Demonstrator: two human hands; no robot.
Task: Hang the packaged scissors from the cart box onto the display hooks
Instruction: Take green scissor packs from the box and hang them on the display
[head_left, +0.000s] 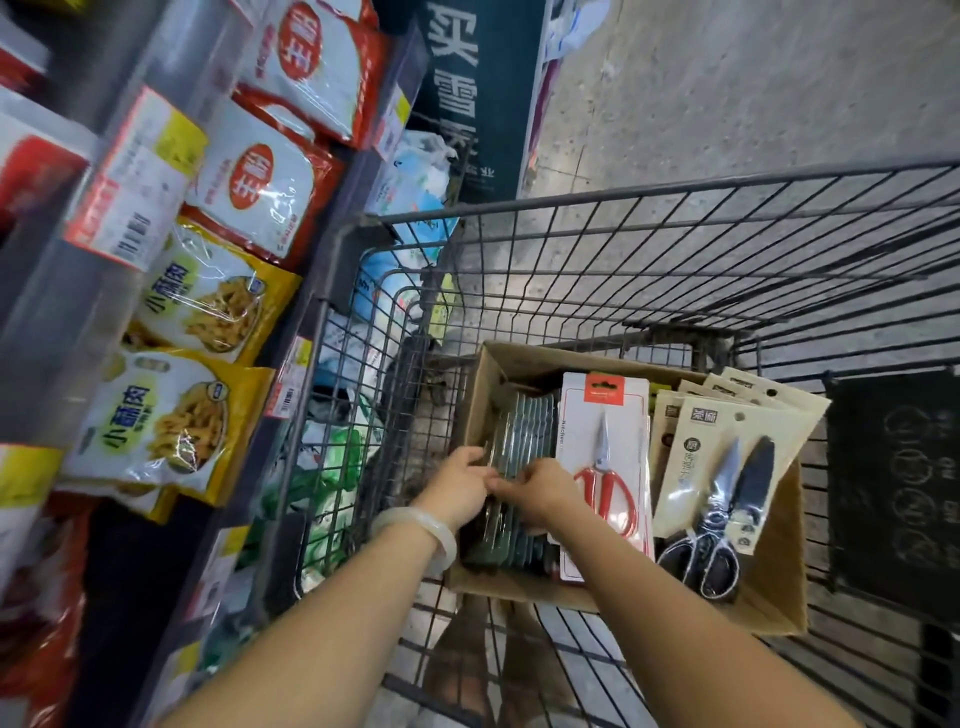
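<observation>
Inside the cardboard box, both hands' grips pinch upright dark-green packs beside red-handled packaged scissors.

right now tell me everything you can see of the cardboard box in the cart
The box is plain brown cardboard, open-topped, resting on the wire cart floor. Inside: a row of dark packs on edge at left, a white card with red scissors in the middle, and beige carded black scissors leaning over the right wall. Both hands, left and right, reach in, fingers on the dark packs.
</observation>
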